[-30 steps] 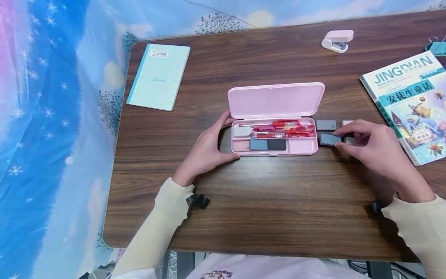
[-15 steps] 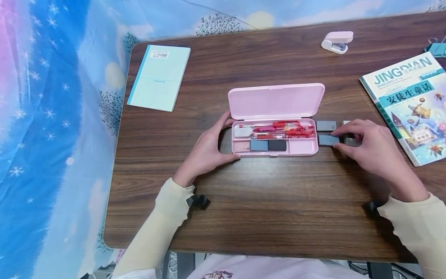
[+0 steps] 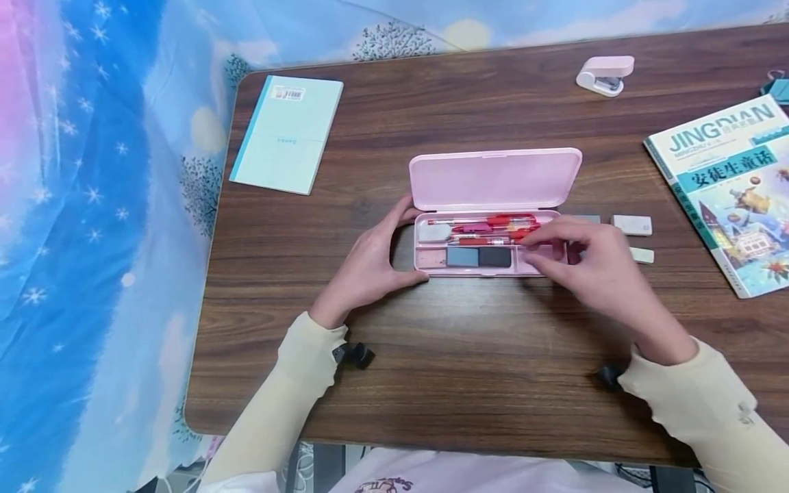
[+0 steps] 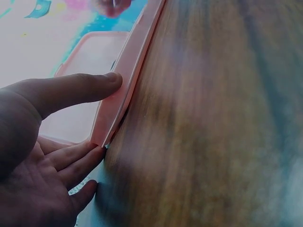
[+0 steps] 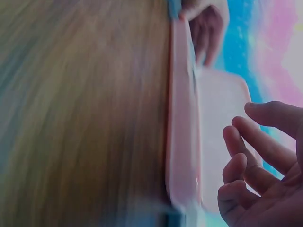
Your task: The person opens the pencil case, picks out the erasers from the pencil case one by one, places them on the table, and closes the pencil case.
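An open pink pencil case (image 3: 493, 179) lies in the middle of the table in the head view. My left hand (image 3: 370, 263) grips its left end, thumb against the front wall and fingers round the back corner. Inside are several red pens (image 3: 487, 241), a white block (image 3: 434, 233), a blue-grey block (image 3: 462, 257) and a black block (image 3: 495, 257). Over the case's right compartment hovers my right hand (image 3: 588, 260). Its thumb and fingertips stand apart with nothing between them in the right wrist view, beside the upright lid (image 5: 220, 127).
Right of the case are a partly hidden grey block (image 3: 588, 219), a white block (image 3: 631, 225) and a pale green block (image 3: 644, 255). A book (image 3: 733, 192) lies farther right. Behind stands a pink stapler (image 3: 607, 74); a mint notebook (image 3: 286, 133) is at the back left.
My right hand let go of a blue-grey block beside the case's right end and moved left over the right compartment. The left hand keeps its hold on the case.
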Tool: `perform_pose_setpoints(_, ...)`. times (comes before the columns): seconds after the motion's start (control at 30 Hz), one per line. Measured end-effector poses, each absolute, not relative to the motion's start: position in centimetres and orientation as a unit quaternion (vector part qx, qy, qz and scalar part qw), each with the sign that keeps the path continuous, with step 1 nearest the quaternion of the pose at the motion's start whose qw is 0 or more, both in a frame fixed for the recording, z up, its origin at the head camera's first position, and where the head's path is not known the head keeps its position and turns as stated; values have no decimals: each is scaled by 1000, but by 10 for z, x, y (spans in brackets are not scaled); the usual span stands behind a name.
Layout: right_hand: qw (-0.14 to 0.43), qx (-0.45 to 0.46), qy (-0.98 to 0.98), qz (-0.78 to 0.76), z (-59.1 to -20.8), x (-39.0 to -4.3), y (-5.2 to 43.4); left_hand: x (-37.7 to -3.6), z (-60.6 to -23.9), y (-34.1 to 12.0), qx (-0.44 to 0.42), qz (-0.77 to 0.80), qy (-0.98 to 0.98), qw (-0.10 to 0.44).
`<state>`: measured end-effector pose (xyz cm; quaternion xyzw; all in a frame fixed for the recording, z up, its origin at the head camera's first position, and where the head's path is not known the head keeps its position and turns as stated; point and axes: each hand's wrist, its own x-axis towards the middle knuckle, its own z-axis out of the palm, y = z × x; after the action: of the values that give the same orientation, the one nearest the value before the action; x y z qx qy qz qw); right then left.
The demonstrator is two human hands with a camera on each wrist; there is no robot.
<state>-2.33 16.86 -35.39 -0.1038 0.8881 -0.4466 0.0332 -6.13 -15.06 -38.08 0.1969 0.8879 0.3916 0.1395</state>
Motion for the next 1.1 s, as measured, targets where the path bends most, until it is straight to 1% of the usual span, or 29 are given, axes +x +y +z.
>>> perform_pose_setpoints(0.2,38,-145,896,-418,-365,-34,144,-62,-381,-150,197,390,888,145)
perform_pose_setpoints(0.47,34,-175,904,-388,-372,-42,131,-62,-381,-150,195,394,886,148)
perform_pose_setpoints(0.97,64,-169,915,-361,-372,-41,127,-61,-380,-151,192,400,883,152)
perform_pose_setpoints(1.1,55,-168,923,-342,-370,-40,130,-61,-380,-151,193,399,883,151)
